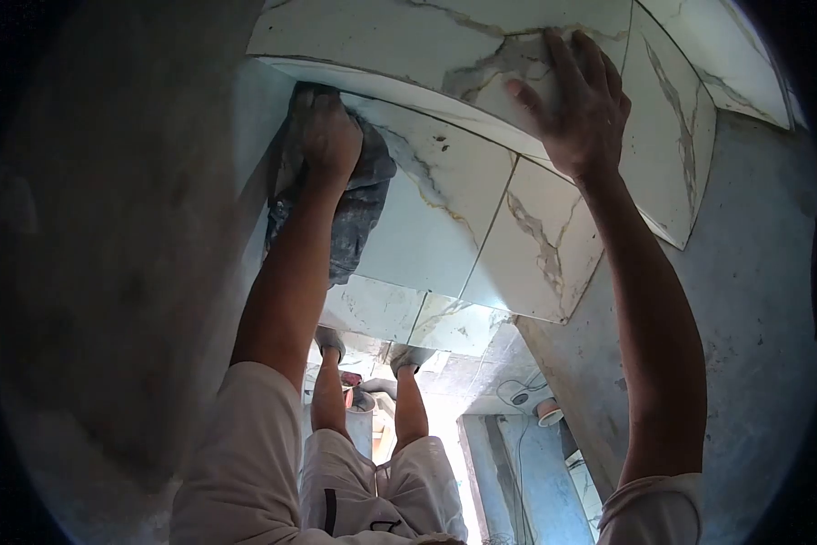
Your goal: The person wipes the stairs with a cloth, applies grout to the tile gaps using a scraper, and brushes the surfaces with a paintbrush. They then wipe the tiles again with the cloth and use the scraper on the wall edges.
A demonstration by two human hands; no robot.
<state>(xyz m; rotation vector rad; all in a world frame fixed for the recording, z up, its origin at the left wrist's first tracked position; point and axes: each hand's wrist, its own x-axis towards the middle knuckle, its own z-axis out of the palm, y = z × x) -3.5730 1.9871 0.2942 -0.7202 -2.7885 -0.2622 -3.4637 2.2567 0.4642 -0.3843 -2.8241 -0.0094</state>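
Left arm reaches forward, nearly straight, over the left end of the tiled step; the right arm bows outward past that step's right edge, elbow slightly bent, its wrist angled inward to the higher step beyond. On the tiled step, the left hand is curled into a fist around a bunched dark cloth, which lies at the step's left end, near the wall. Beyond the tiled step, the right hand is spread palm down on the higher step, thumb well apart from the fingers, nothing in its grasp. Left of the tiled step, the wall looks dim and blotchy. The cloth is crumpled, with loose folds and greyish smears. The tiled step is smooth and white, with grey and brownish veins, a few dark specks and a straight dark joint. The higher step has similar veining and a pale front edge.
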